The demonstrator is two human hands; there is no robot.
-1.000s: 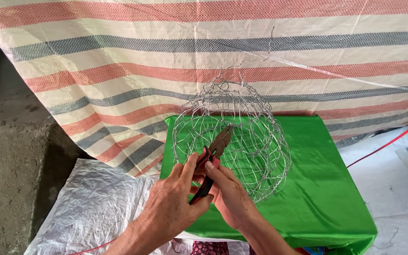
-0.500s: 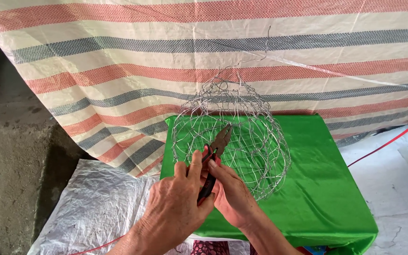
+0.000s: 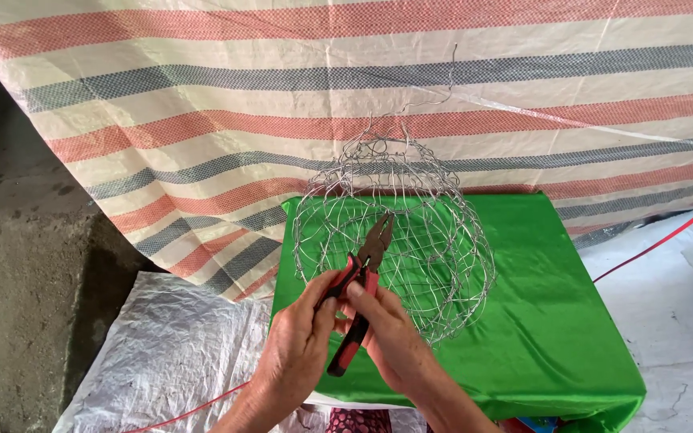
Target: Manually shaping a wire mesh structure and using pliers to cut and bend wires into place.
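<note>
Grey concrete floor (image 3: pixel 18 265): far left, bare and rough.
Crinkled white plastic sheet (image 3: pixel 170 353): lies on the floor against the left edge of the table, under the left forearm.
Thin red cord (image 3: pixel 194 409): crosses the sheet's lower part; a second red cord (image 3: pixel 659 240) runs off beyond the table's right edge.
Left hand (image 3: pixel 298 353): raised in front of the table's near left corner, fingers curled around one handle of the pliers, thumb pressed on top.
Red-and-black-handled steel pliers (image 3: pixel 358 301): held between both hands, handles pointing down toward the near edge, nose pointing up and right into the mesh; whether the nose is pinching a wire cannot be told.
Right hand (image 3: pixel 391 337): just beside the left hand, touching it, fingers closed on the other handle and on the mesh rim.
Rounded basket of twisted silver wire mesh (image 3: pixel 411 232): stands over the left half of the table, opening toward the hands, loose wire ends sticking up at its top.
Table covered in bright green cloth (image 3: pixel 547 321): bears the basket; cloth hangs over the near edge.
Striped tarpaulin in cream, red and grey (image 3: pixel 282 96): hangs behind the table's far edge, filling the background.
</note>
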